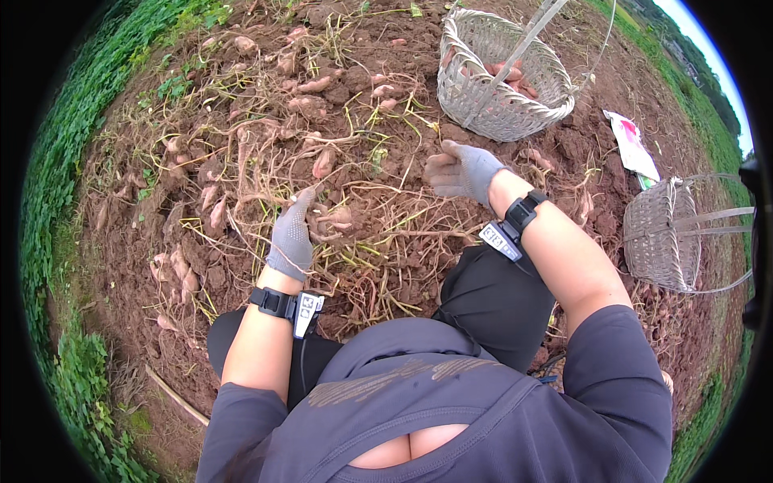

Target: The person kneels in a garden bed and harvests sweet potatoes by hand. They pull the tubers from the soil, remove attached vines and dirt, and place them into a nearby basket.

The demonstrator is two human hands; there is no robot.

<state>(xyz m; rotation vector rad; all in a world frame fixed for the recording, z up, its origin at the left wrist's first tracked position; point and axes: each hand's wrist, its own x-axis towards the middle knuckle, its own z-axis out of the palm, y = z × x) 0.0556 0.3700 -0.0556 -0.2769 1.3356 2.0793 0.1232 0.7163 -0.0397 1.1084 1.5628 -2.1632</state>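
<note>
My left hand [291, 235], in a grey knit glove, reaches over the dug soil with its fingers stretched forward. I see nothing held in it. Close to its fingertips lie a sweet potato [336, 217] and tangled pale roots, and a reddish sweet potato [324, 163] is a little farther off. My right hand [465, 171], gloved alike, is open and empty, its fingers pointing left above the vines [394, 201]. Just beyond it stands a woven basket [475, 105] with several sweet potatoes [515, 76] inside.
A second woven basket [662, 235] sits to the right, with a white and pink bag [632, 146] beyond it. Several more sweet potatoes [183, 272] lie at the left among clods and roots. A stick [175, 396] is at lower left. Green plants [68, 161] border the field.
</note>
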